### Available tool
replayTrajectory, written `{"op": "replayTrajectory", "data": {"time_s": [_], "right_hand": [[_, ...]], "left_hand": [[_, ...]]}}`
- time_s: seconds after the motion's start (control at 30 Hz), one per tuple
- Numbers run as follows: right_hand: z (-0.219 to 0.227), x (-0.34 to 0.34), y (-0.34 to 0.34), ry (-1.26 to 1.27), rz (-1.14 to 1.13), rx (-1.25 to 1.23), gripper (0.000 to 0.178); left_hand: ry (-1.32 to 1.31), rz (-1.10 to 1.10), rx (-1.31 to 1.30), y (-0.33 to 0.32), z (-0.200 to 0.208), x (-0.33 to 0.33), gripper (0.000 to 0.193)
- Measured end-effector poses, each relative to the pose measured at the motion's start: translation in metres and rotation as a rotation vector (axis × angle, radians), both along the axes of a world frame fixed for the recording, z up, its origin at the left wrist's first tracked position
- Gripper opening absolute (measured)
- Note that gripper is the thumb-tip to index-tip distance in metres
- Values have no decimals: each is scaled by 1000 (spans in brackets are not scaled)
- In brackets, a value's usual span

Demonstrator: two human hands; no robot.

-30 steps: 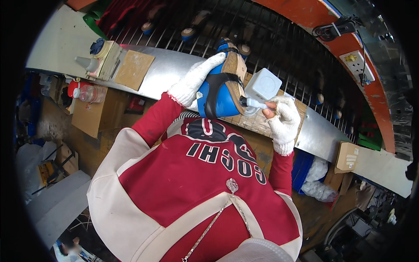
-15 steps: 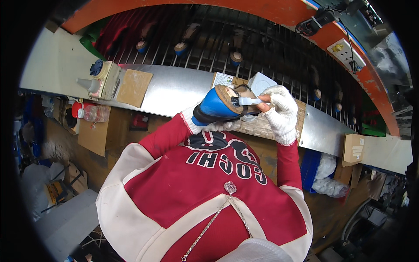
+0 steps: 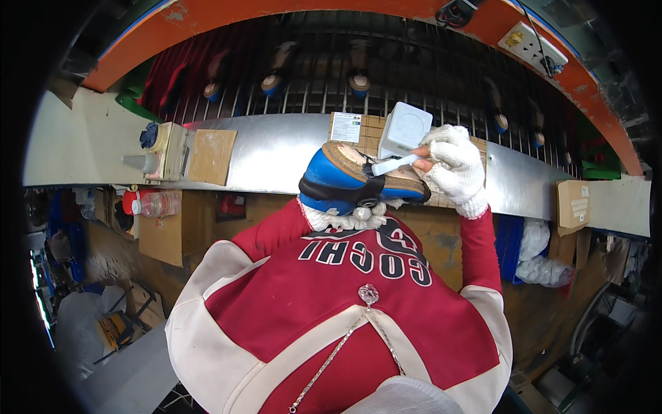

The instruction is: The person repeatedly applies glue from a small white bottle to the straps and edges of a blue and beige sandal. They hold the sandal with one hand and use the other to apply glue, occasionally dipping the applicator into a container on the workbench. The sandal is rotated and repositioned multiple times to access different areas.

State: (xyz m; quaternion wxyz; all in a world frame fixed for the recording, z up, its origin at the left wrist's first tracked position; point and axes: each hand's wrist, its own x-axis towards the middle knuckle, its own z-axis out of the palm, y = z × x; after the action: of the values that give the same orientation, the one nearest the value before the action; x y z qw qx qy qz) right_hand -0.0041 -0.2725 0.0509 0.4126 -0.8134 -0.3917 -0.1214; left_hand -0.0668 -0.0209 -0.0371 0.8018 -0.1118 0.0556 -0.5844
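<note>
Worktop (image 3: 265, 155) evenly lit; diffuse glare on its metal surface left of the hands (image 3: 455, 169). Beyond the hands, metal bars (image 3: 307, 102) recede into deep shadow. Hands acceptably sharp; outer margins soft. Fisheye distortion bows the orange beam (image 3: 145, 38) beyond them; black vignette encloses the view.

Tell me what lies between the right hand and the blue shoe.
In the head view, a pale-handled brush bridges that stretch: the right hand grips its handle, and its dark tip appears to touch the blue shoe at its upturned sole.
</note>
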Motion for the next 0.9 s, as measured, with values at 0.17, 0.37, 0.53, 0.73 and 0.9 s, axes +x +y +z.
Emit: {"op": "replayTrajectory", "data": {"time_s": [0.17,0.37,0.53,0.73,0.9], "right_hand": [[8,-23,0,-17,-271,-71,15],[-3,-73,22,-35,-299,7,16],[-12,-46,23,-27,-478,-1,14],[-16,18,5,-16,-752,86,15],[-26,3,16,-183,-745,14,16]], "left_hand": [[-379,314,102,-3,6,43,70],[-371,670,588,19,15,66,63],[-622,612,492,19,15,78,63],[-626,520,694,6,8,76,75],[-439,622,669,13,-1,78,72]]}}
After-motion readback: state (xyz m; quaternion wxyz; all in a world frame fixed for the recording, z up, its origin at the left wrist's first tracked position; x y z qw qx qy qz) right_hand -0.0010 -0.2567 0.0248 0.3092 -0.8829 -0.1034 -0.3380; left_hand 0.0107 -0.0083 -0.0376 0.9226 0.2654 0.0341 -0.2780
